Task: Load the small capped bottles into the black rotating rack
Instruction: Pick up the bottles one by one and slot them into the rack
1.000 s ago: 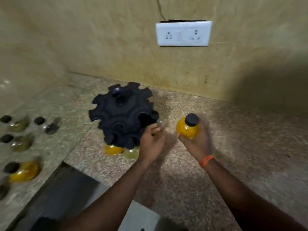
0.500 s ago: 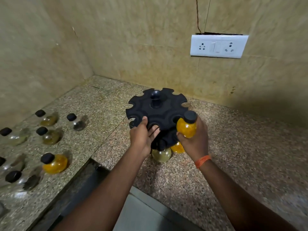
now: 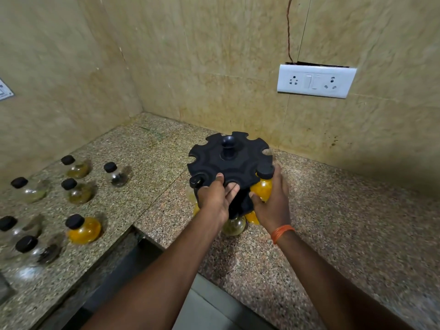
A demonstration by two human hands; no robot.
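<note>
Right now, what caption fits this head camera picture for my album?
Right hand slots a black-capped orange bottle into the black round plastic rack while the left hand steadies it.

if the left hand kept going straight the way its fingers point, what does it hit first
Most likely the black rack: the left hand already rests its fingertips on the top disc's near edge, pointing toward the centre knob. Depth is uncertain.

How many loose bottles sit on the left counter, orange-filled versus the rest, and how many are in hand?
Orange-filled counter bottle: 1
Other counter bottles, olive, dark or nearly clear: 6
Held orange bottle, in the right hand at the rack: 1
Total: 8
</note>
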